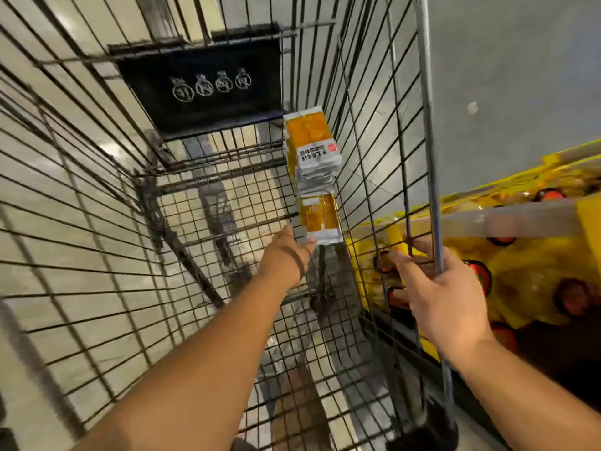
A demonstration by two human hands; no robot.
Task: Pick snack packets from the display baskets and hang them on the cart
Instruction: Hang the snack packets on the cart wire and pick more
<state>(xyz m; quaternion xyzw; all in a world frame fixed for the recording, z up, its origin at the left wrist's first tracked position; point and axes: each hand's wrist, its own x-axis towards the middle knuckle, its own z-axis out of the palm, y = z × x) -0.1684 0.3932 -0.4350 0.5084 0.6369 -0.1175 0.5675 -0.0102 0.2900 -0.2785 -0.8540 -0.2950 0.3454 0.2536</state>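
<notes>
Inside the grey wire-mesh shopping cart, R-hand side, a strip of orange-and-silver foil snack packets hangs flat against the mesh wall. Upper pkts are bunched in a folded stack; one single pkt dangles at the bottom of the strip.

L hand reaches deep into the cart, back of hand toward the camera. Its fingers are stretched out, with the tips on the silver lower edge of the bottom pkt, touching it from below and from the L. A dark thin band sits on that wrist.

R hand lies across the round metal corner rail of the cart, nearer the camera than the strip and well apart from it. Fingers are spread over the mesh, thumb up by a wire joint. Cannot tell whether they close round the rail.

Other items: black plastic seat flap w/ white round warning symbols at the far end of the cart, just L of the top of the strip. Outside the R wall, a display basket w/ pale grey rim holds yellow bags w/ orange-red discs. The mesh wall and rail stand between these bags and the cart interior. Pale glossy floor shows through the wires.
</notes>
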